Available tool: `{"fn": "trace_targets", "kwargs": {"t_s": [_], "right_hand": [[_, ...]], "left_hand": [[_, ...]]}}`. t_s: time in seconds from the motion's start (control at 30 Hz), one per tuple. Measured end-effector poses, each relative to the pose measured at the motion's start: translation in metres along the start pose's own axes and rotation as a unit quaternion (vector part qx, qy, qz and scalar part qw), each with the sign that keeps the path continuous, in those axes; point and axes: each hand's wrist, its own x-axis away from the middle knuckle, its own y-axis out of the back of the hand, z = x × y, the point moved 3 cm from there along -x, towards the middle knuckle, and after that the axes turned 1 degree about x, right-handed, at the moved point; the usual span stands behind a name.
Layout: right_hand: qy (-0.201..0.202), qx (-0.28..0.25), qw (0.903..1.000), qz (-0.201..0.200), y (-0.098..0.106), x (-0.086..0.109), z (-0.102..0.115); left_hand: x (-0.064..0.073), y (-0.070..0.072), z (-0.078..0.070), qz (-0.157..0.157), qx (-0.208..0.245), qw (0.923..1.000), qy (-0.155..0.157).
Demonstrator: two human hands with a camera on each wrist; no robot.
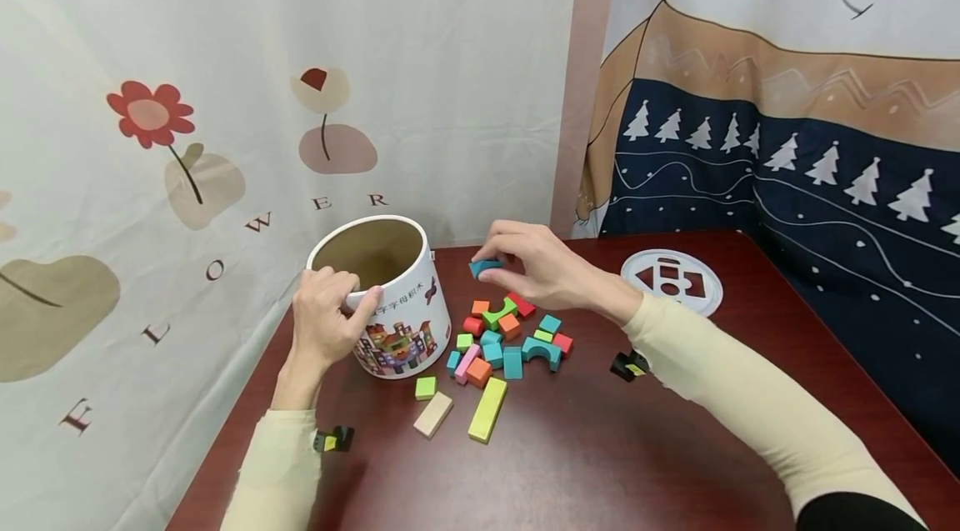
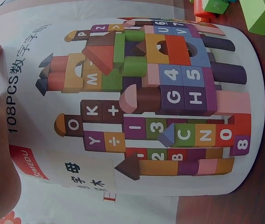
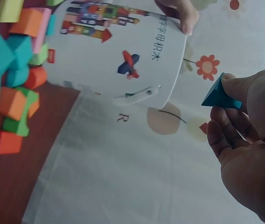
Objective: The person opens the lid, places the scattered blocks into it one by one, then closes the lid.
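Observation:
A white bucket (image 1: pixel 442 298) with printed pictures of toy blocks stands open-topped at the left of the table. My left hand (image 1: pixel 324 318) grips its near rim, the thumb lying along the outside wall. In the left wrist view the bucket's printed side (image 2: pixel 142 107) fills most of the picture. To the right of the bucket, my right hand (image 1: pixel 536 264) pinches a blue triangular block (image 1: pixel 483 267) between thumb and fingers, above the loose blocks. The right wrist view shows this triangular block (image 3: pixel 221 95) apart from the bucket.
Several coloured blocks (image 1: pixel 512 362) lie piled right of the bucket. A long yellow block (image 1: pixel 488 410), a plain wooden block (image 1: pixel 433 415) and a green block (image 1: pixel 425 388) lie nearer. A white lid with shaped holes (image 1: pixel 708 298) is at the back right. Printed curtains (image 1: pixel 465 97) hang behind.

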Motion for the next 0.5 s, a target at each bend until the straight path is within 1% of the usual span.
{"fn": "trace_targets", "kwargs": {"t_s": [0.17,0.3,0.5], "right_hand": [[-0.003,-0.006,0.9998,-0.017,-0.005,-0.026,-0.001],[-0.015,-0.013,0.9993,-0.033,-0.008,-0.046,-0.003],[-0.036,-0.013,0.9987,-0.032,-0.017,-0.075,-0.007]], "left_hand": [[-0.001,0.0,0.0,0.0,0.002,1.0,-0.003],[-0.002,0.0,0.0,0.001,0.002,1.0,0.0],[-0.001,0.001,-0.001,0.004,-0.005,1.0,0.002]]}}
